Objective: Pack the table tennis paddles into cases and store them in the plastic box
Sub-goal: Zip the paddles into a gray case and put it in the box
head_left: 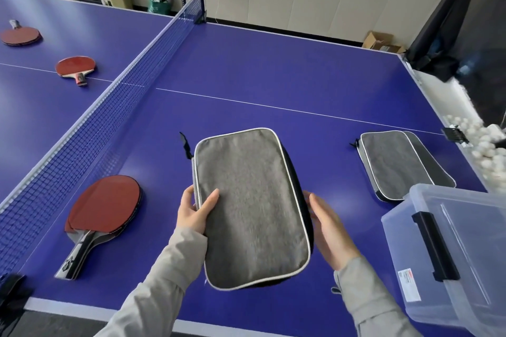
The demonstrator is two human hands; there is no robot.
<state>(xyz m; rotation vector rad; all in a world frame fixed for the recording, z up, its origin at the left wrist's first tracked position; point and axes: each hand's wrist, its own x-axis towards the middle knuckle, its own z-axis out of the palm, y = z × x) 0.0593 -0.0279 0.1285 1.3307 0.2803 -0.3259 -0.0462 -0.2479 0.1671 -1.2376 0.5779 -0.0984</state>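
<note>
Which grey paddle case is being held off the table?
The nearer grey case, gripped between left hand and right hand; the other cases lie on the table by the plastic box.

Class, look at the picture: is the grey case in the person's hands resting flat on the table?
No: both hands, left and right, hold the case tilted up above the table.

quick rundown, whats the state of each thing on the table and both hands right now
held case: zipped shut, lifted off the table, gripped from both sides
left hand: grips the case's left edge, thumb on top
right hand: holds the case's right side
spare cases: closed, lying flat, overlapping, beside the box
plastic box: lid off, nothing visible inside
near paddles: stacked, uncased, red face up
far paddles: uncased, beyond the net
</note>
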